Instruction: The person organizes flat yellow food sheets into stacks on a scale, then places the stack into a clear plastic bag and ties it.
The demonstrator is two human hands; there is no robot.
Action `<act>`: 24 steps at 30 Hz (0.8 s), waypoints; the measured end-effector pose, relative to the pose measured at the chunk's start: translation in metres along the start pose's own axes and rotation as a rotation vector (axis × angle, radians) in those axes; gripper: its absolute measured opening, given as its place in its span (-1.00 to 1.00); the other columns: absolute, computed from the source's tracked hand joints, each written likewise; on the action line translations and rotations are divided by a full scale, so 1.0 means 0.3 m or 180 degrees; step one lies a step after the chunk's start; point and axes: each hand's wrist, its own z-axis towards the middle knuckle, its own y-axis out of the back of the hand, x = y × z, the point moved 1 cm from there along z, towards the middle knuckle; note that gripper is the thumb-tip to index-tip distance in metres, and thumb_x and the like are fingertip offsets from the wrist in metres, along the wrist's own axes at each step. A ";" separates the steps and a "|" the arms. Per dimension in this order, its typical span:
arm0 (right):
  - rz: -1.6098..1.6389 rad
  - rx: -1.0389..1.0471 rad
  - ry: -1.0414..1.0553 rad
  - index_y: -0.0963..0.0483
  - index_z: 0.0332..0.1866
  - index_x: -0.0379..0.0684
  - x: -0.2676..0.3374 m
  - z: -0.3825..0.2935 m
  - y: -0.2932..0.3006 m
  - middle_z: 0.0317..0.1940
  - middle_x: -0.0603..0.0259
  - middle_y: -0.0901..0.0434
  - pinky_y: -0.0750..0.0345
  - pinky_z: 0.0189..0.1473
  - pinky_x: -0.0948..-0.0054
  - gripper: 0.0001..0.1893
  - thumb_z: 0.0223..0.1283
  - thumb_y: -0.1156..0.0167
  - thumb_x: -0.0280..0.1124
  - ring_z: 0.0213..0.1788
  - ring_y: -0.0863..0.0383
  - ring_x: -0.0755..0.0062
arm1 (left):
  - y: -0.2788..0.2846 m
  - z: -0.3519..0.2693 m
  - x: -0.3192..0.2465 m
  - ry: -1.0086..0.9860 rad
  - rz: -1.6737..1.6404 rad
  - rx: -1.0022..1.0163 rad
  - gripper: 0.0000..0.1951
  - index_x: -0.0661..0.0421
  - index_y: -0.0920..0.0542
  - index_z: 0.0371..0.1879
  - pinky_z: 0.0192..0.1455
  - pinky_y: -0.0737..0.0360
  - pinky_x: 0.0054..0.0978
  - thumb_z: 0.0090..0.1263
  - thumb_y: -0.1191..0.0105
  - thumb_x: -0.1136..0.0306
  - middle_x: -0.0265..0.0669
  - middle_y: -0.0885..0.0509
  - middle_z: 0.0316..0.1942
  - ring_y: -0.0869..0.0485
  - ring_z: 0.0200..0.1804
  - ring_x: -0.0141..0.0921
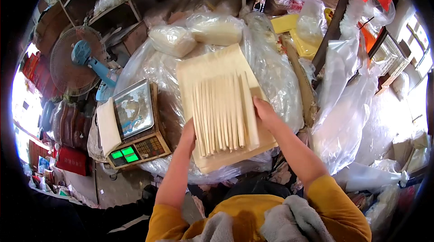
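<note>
A row of pale cream folded sheets (218, 113), packed side by side with their folds showing, lies on a wider flat cream sheet (203, 67). My left hand (190, 131) presses against the row's left side. At the opposite side, my right hand (264, 111) grips the rightmost folds, its thumb up on their edge. The fingers of both hands are partly hidden. To the left stands a digital weighing scale (139, 148) with a steel pan (134, 109) and lit green displays. One folded cream sheet (109, 126) hangs over the pan's left edge.
Clear plastic wrapping (159, 69) spreads under the sheets. Filled plastic bags (215, 28) lie behind them. A blue electric fan (81, 53) stands at the far left. Plastic sheeting (342, 116) hangs on the right beside a dark post (330, 38). A phone (259, 3) is propped at the back.
</note>
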 end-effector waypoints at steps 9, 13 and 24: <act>0.0048 -0.0367 0.0783 -0.14 0.41 -0.20 0.185 -0.197 -0.303 0.31 0.12 -0.32 -0.22 0.33 0.37 -0.49 0.49 0.30 -0.15 0.32 -0.29 0.31 | -0.151 -0.053 -0.020 -0.0454 -0.0723 0.0042 -0.47 0.24 -0.38 0.22 0.04 -0.57 -0.40 0.51 0.23 0.03 -0.13 -0.58 0.04 -0.59 0.02 -0.31; 0.0610 0.0117 0.1415 -0.35 0.27 -0.20 0.239 -0.202 -0.237 0.15 0.20 -0.50 -0.29 0.29 0.41 -0.60 0.39 0.09 -0.33 0.19 -0.45 0.42 | -0.107 -0.125 -0.145 -0.1156 -0.1097 0.0376 -0.53 0.24 -0.40 0.20 0.11 -0.50 -0.43 0.52 0.25 0.11 -0.23 -0.56 0.07 -0.56 0.06 -0.40; -0.0244 0.0550 0.0177 -0.30 0.32 -0.10 0.343 -0.209 -0.174 0.14 0.32 -0.51 -0.43 0.11 0.30 -0.52 0.34 0.00 -0.17 0.14 -0.49 0.46 | -0.030 -0.058 -0.123 -0.0659 -0.0997 0.0434 -0.48 0.12 -0.29 0.31 0.26 -0.43 -0.27 0.49 0.15 0.07 -0.25 -0.47 0.22 -0.48 0.22 -0.30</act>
